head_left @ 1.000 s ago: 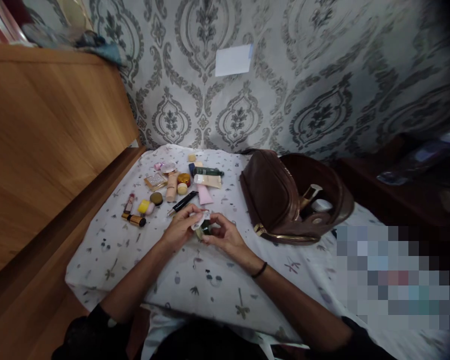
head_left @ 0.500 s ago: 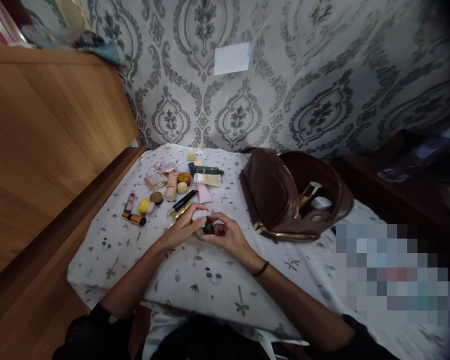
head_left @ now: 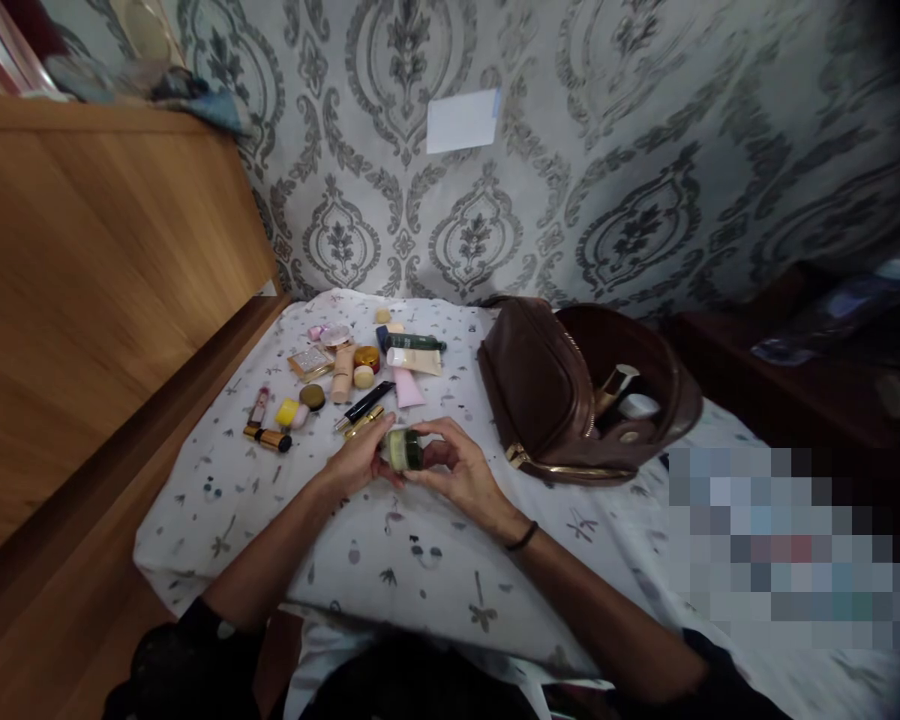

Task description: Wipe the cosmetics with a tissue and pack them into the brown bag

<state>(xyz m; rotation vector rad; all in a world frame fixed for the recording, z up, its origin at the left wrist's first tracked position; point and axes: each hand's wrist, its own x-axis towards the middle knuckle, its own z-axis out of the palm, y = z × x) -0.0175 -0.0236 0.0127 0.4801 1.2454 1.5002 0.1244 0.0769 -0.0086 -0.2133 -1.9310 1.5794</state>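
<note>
Between my two hands is a small dark green jar (head_left: 405, 450) with a pale green label, tipped on its side. My right hand (head_left: 461, 468) grips the jar's dark end between thumb and fingers. My left hand (head_left: 360, 458) is closed around the other end, and its fingers partly hide that end. Just beyond my left hand lie a gold tube (head_left: 365, 421) and a black tube (head_left: 367, 402). A pink tube (head_left: 406, 388), a cream tube (head_left: 416, 360) and a dark green tube (head_left: 416, 342) lie farther back.
Several cosmetics, among them a beige bottle (head_left: 342, 375) and a yellow-lidded jar (head_left: 288, 411), lie on the patterned cloth (head_left: 450, 560) at left. An open brown bag (head_left: 532, 380) with items inside stands at right. A wooden cabinet (head_left: 112, 270) borders the left.
The jar has turned in my hands, so its pale label now faces me. My left hand has shifted slightly down and left; the white top seen earlier is now hidden.
</note>
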